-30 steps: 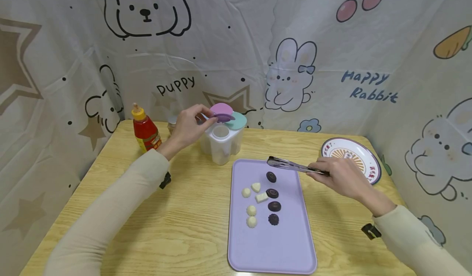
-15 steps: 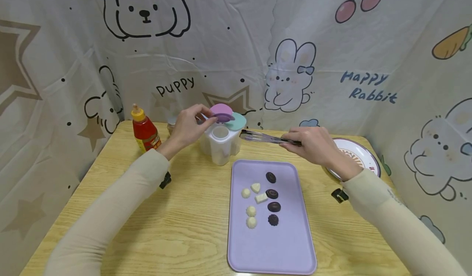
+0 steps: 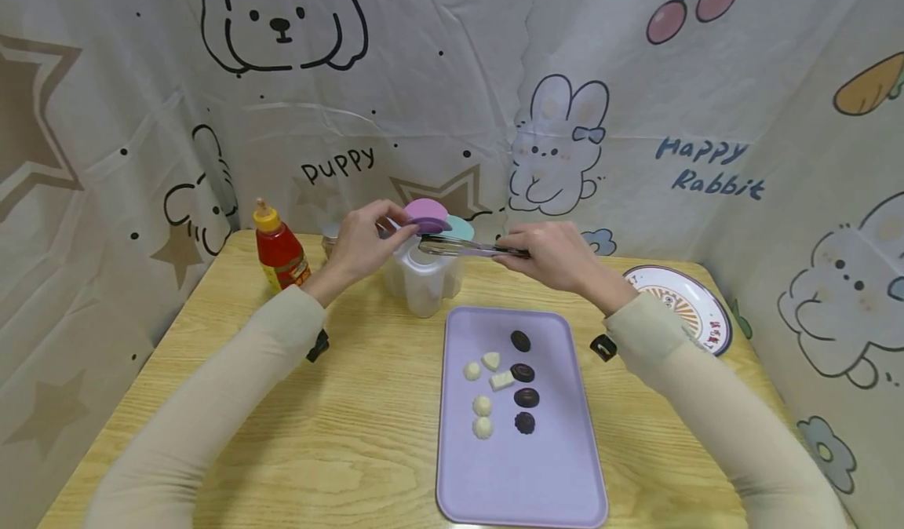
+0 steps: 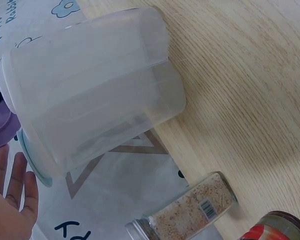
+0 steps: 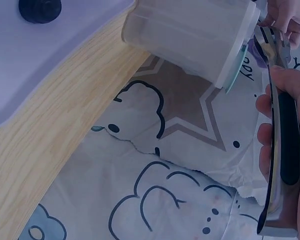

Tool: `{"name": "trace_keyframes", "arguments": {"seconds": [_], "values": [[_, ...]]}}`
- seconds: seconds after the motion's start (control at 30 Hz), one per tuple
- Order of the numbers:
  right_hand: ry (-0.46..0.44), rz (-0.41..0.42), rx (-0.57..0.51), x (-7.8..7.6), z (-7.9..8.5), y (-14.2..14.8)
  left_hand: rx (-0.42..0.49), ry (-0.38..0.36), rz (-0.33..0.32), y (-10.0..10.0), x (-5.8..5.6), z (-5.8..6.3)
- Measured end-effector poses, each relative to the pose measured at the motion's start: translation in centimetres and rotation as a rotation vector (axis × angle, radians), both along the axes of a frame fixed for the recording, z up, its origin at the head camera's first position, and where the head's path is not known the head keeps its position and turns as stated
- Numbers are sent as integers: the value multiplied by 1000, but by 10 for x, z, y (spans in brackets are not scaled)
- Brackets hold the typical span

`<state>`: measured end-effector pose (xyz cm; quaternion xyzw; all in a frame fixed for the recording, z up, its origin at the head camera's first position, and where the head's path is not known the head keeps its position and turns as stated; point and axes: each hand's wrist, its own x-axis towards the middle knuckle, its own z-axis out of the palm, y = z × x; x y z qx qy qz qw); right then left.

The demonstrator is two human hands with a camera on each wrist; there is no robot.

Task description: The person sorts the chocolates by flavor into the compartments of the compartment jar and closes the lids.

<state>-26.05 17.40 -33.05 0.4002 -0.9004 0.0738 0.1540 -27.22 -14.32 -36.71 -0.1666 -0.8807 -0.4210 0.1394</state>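
Note:
A translucent multi-compartment container point(image 3: 424, 290) stands at the back of the table, with pink, teal and purple lids on top. My left hand point(image 3: 370, 235) pinches the purple lid point(image 3: 429, 225), which is raised off the front compartment. In my right hand point(image 3: 554, 254) I grip metal tongs point(image 3: 469, 247), whose tips lie over that compartment's opening. I cannot tell whether the tips hold anything. On the lilac tray point(image 3: 523, 482) lie several white chocolates point(image 3: 482, 405) on the left and several dark chocolates point(image 3: 526, 397) on the right.
To the left of the container stand a red sauce bottle with a yellow cap point(image 3: 278, 246) and a glass jar of pale grains point(image 4: 192, 207). A patterned plate point(image 3: 706, 309) lies at the back right. A printed cloth point(image 3: 438, 82) hangs behind the table.
My right hand has carried the tongs leftward and up, from above the tray's far end to the container's opening. My left hand has stayed in place, holding the purple lid.

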Motion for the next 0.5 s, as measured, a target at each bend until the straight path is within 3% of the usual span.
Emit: {"name": "trace_keyframes", "arguments": {"seconds": [0.5], "values": [[-34, -33, 28, 2, 6, 1, -11, 15, 2, 0, 1, 0]]}}
